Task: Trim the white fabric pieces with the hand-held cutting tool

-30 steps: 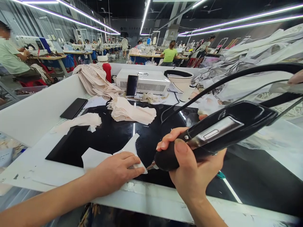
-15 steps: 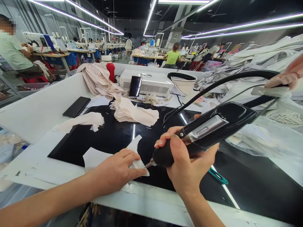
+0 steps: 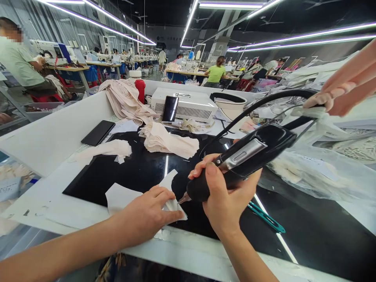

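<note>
My right hand (image 3: 223,192) is wrapped round a black corded hand cutter (image 3: 243,156) that slants down to the left. Its pointed metal tip meets the edge of a small white fabric piece (image 3: 169,178) on the black work board (image 3: 147,166). With fingers bent and thumb stretched along the lower edge, my left hand (image 3: 152,211) presses this piece down and hides part of it. Under my left wrist lies a larger white sheet (image 3: 119,196). Teal thread snips (image 3: 267,217) rest on the board behind my right wrist.
A stack of cream fabric pieces (image 3: 170,139), a dark phone (image 3: 98,132) and an upright phone (image 3: 170,109) lie beyond my hands, before a white vented box (image 3: 185,103). At right, another person's hand (image 3: 329,96) is by the cutter's cable (image 3: 282,94), above a plastic bag (image 3: 317,168).
The other person's hand and the cutter's rear end have shifted left. My left hand stays on the fabric piece, and the tip remains at its edge. The view has moved slightly.
</note>
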Available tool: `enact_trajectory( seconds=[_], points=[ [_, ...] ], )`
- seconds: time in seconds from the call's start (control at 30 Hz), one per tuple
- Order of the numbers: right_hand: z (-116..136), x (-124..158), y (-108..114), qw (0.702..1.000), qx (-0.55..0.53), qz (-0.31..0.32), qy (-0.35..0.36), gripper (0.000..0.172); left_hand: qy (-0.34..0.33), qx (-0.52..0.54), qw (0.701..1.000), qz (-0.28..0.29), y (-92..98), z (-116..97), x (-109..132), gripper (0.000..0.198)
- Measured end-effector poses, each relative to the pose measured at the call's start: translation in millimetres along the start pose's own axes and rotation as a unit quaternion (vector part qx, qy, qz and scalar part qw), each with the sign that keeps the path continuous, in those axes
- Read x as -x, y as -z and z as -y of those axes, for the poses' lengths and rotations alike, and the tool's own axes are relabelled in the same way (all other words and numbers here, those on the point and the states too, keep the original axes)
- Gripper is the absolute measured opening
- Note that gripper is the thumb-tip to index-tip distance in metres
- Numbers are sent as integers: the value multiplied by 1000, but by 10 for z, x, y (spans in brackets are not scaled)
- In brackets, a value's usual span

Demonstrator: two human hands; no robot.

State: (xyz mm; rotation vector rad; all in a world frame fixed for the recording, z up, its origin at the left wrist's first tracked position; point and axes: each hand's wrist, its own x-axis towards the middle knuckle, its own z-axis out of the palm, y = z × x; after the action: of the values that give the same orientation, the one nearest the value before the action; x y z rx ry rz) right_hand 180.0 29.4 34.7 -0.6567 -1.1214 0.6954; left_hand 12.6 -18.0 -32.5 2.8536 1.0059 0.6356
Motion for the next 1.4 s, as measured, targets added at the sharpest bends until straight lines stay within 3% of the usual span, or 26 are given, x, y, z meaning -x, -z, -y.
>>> enact_trajectory(
  seconds=[0.23, 0.43, 0.57, 1.4],
  points=[
    [101, 82, 96, 1000, 1, 17, -12, 43, 7, -43, 999, -14, -17, -259, 68, 36],
    [105, 95, 116, 1000, 4, 19, -3, 39, 6, -33, 999, -9, 131, -44, 66, 27],
    [98, 96, 109, 1000, 1, 22, 2, 38, 9, -9, 1000, 7, 134, 49, 107, 28],
    [-10, -11, -90, 1000, -18, 5, 5, 43, 15, -10, 1000, -5, 67, 32, 102, 30]
  ],
)
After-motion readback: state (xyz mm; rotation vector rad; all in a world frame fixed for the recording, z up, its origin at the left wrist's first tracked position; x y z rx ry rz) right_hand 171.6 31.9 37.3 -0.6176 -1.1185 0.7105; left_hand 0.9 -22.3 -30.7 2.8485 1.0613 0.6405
